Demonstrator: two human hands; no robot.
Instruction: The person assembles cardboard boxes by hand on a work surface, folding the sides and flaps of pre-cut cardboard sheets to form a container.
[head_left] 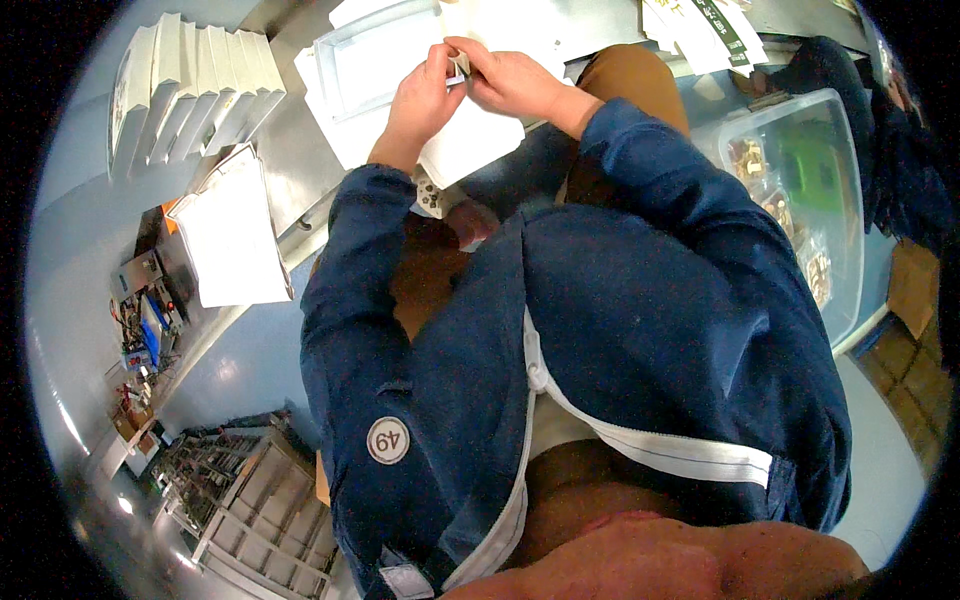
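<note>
Small part (pixel 459 70) held just right of the pale tray (pixel 372 58)
Left hand (pixel 424 98) and right hand (pixel 512 84) share the grip on it; a slack pinch could drop it beside the tray.

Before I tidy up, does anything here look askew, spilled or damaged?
Slightly askew: the white paper stack at the left seems to jut past the edge of the metal bench, its layers not squared up. I see no clear spill or damage.

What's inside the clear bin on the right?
Small brass-coloured parts, apparently bagged, plus something green, unclear what. The navy jacket covers part of the bin; anything beneath the parts is hidden.
</note>
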